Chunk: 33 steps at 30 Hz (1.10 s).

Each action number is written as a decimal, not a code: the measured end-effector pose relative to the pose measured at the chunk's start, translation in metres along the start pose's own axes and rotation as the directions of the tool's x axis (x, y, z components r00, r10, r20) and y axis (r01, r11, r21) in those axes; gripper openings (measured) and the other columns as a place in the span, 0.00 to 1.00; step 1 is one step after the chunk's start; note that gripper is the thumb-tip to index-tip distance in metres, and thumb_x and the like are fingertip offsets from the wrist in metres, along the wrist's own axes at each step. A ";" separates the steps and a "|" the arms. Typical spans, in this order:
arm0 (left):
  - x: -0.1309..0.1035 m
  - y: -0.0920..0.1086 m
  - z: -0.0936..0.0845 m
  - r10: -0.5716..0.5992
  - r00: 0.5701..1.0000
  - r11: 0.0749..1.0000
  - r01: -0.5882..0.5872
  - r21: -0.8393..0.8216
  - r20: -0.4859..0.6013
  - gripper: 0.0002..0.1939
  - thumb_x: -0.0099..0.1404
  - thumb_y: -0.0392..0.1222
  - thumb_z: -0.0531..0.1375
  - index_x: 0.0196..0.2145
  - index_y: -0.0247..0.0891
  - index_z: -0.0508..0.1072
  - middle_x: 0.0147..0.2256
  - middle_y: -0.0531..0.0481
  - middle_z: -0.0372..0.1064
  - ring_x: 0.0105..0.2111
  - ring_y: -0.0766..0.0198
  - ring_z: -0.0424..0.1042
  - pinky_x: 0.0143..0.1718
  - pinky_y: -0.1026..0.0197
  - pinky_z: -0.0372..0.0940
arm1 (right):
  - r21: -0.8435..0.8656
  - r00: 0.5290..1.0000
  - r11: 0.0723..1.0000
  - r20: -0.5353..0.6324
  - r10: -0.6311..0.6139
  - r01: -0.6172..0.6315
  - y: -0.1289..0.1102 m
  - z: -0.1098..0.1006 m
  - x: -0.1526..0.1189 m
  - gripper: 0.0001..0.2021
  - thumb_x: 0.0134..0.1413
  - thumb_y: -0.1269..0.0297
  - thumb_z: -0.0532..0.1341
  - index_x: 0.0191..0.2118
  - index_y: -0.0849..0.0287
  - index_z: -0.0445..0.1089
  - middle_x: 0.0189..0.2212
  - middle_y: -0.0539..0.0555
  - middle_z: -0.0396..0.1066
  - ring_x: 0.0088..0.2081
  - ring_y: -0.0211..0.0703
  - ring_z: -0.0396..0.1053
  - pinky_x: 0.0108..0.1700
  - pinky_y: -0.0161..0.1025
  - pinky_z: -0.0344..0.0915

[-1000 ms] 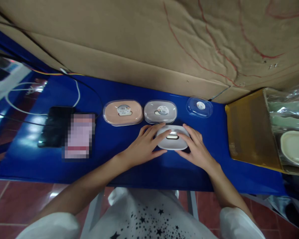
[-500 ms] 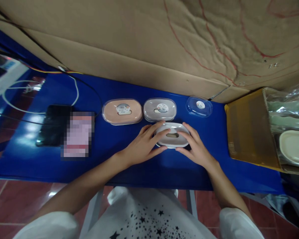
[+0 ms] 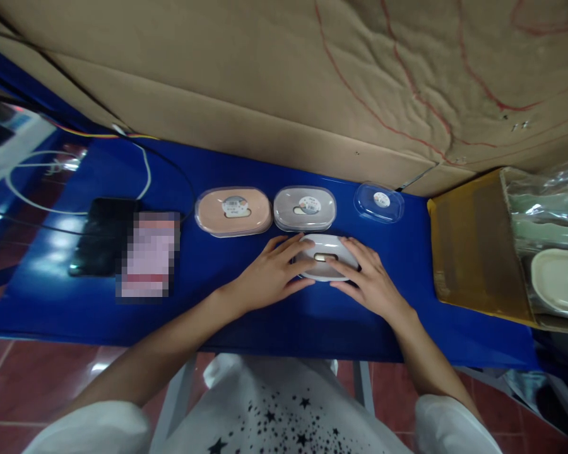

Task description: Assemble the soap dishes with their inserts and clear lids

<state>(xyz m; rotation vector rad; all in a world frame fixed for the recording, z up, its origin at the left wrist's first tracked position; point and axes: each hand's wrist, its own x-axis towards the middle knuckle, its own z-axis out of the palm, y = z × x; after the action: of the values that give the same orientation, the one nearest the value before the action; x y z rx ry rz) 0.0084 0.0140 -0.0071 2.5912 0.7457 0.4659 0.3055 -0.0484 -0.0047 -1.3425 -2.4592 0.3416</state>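
Note:
Between both hands on the blue table lies a light grey oval plastic box (image 3: 332, 271) with a rounded slot in its middle. My left hand (image 3: 275, 272) grips its left end, fingers over the top and thumb at the near edge. My right hand (image 3: 370, 280) holds the right end, one finger reaching across the top by the slot. Just behind stand a grey oval box (image 3: 288, 217) and a peach oval box (image 3: 208, 211), each under a clear cover with a round label. Farther right is a clear oval cover (image 3: 366, 207) with its own label.
At left on the blue table (image 3: 265, 328) lie a black phone-like device (image 3: 101, 243) and a blurred-out screen (image 3: 149, 255), with cables (image 3: 147, 170) behind. An open carton (image 3: 478, 252) holds wrapped oval boxes at right. A cardboard panel (image 3: 246, 75) rises along the back.
Both hands stay around the grey box. My right fingers have shifted slightly over its top, and the slot looks paler inside now. The other boxes have not moved.

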 end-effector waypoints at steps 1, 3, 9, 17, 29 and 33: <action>0.000 -0.001 -0.001 0.004 1.000 1.000 -0.004 -0.004 0.001 0.15 0.78 0.49 0.63 0.58 0.43 0.77 0.67 0.40 0.68 0.71 0.41 0.64 0.68 0.36 0.64 | -0.012 1.000 1.000 0.005 -0.005 0.005 0.000 0.000 0.000 0.33 0.70 0.57 0.67 0.75 0.33 0.59 0.79 0.54 0.53 0.77 0.66 0.54 0.70 0.71 0.64; -0.001 -0.003 -0.001 0.010 1.000 1.000 -0.010 0.009 0.004 0.14 0.78 0.49 0.64 0.56 0.44 0.78 0.66 0.41 0.69 0.70 0.42 0.65 0.68 0.35 0.64 | -0.031 1.000 0.999 0.022 -0.008 0.009 -0.001 0.000 0.000 0.34 0.70 0.57 0.67 0.75 0.33 0.58 0.79 0.54 0.53 0.77 0.66 0.53 0.70 0.72 0.64; -0.002 -0.003 0.000 0.030 1.000 0.995 -0.030 0.098 0.004 0.13 0.77 0.48 0.64 0.55 0.43 0.78 0.65 0.40 0.70 0.69 0.40 0.66 0.67 0.35 0.64 | -0.023 0.998 1.000 0.067 -0.015 0.017 -0.004 0.000 0.000 0.35 0.71 0.59 0.66 0.77 0.35 0.54 0.80 0.55 0.49 0.79 0.64 0.48 0.73 0.71 0.60; 0.001 0.001 -0.007 0.018 0.999 0.993 -0.022 0.117 0.034 0.13 0.78 0.47 0.63 0.56 0.43 0.77 0.68 0.38 0.67 0.69 0.41 0.66 0.69 0.33 0.61 | -0.048 0.966 0.972 -0.136 0.221 -0.229 0.029 -0.017 -0.005 0.36 0.75 0.53 0.60 0.80 0.39 0.45 0.80 0.58 0.50 0.78 0.65 0.52 0.74 0.71 0.51; 0.002 -0.001 -0.005 0.052 0.999 0.991 -0.052 0.121 0.003 0.13 0.78 0.47 0.64 0.55 0.43 0.78 0.66 0.38 0.67 0.68 0.40 0.67 0.69 0.32 0.61 | -0.217 0.861 0.860 -0.345 0.374 -0.461 0.051 -0.013 -0.005 0.28 0.71 0.44 0.61 0.70 0.50 0.65 0.69 0.67 0.63 0.71 0.68 0.61 0.68 0.67 0.56; 0.001 -0.001 -0.005 0.066 0.998 0.990 -0.065 0.127 0.001 0.14 0.77 0.46 0.64 0.57 0.42 0.77 0.66 0.37 0.67 0.68 0.38 0.66 0.69 0.30 0.61 | -0.190 0.862 0.859 -0.293 0.413 -0.476 0.056 -0.012 -0.005 0.32 0.71 0.44 0.62 0.74 0.49 0.61 0.77 0.68 0.53 0.76 0.74 0.53 0.69 0.75 0.55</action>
<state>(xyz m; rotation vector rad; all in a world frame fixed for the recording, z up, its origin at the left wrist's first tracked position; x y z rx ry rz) 0.0071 0.0172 -0.0034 2.7412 0.7148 0.4559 0.3559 -0.0226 -0.0148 -1.9455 -2.0177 -0.0483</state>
